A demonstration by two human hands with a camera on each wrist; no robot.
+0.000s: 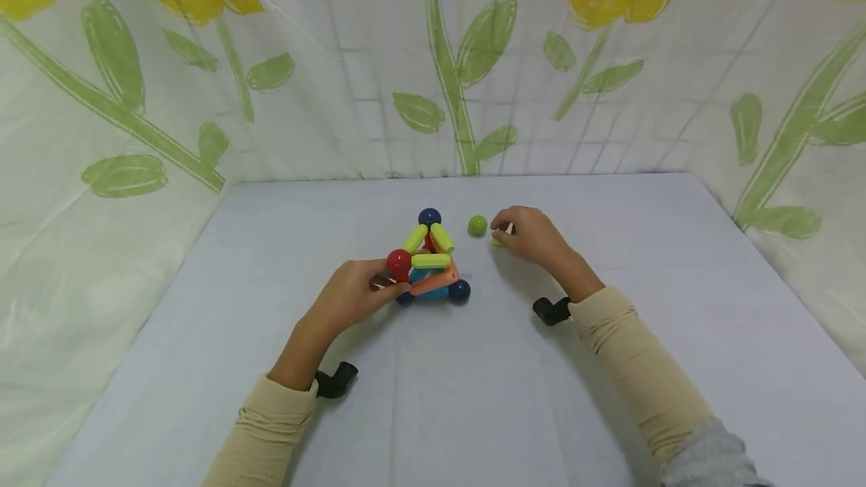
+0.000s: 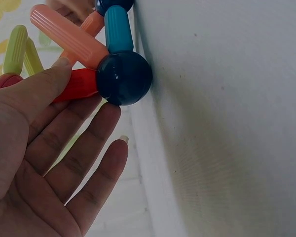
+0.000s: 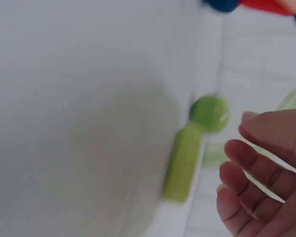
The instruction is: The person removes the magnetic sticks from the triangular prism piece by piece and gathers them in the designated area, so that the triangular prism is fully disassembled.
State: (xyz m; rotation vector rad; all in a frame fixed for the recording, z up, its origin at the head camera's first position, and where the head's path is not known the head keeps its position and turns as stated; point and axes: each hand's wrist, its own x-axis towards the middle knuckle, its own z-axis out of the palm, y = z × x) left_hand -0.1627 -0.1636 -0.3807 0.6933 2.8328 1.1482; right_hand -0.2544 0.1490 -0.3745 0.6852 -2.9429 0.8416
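Note:
My left hand [image 1: 348, 295] pinches a red stick [image 2: 78, 85] of a toy frame built from magnetic sticks and balls. At one end of that stick is a dark blue ball [image 2: 123, 78], and above it sits a red ball [image 1: 399, 261]. Yellow-green sticks [image 1: 431, 261] and orange sticks [image 1: 435, 282] form the sides, topped by another blue ball [image 1: 429, 216]. My right hand [image 1: 534, 237] hovers with loosely bent fingers, holding nothing, beside a loose yellow-green stick [image 3: 181, 163]. That stick's far end meets a green ball [image 3: 210, 114] in the right wrist view.
A white-covered table [image 1: 473, 397] lies under everything. Behind it hangs a pale curtain [image 1: 365, 126] printed with yellow flowers. Black wrist mounts [image 1: 336, 380] stick out from both forearms, low over the table.

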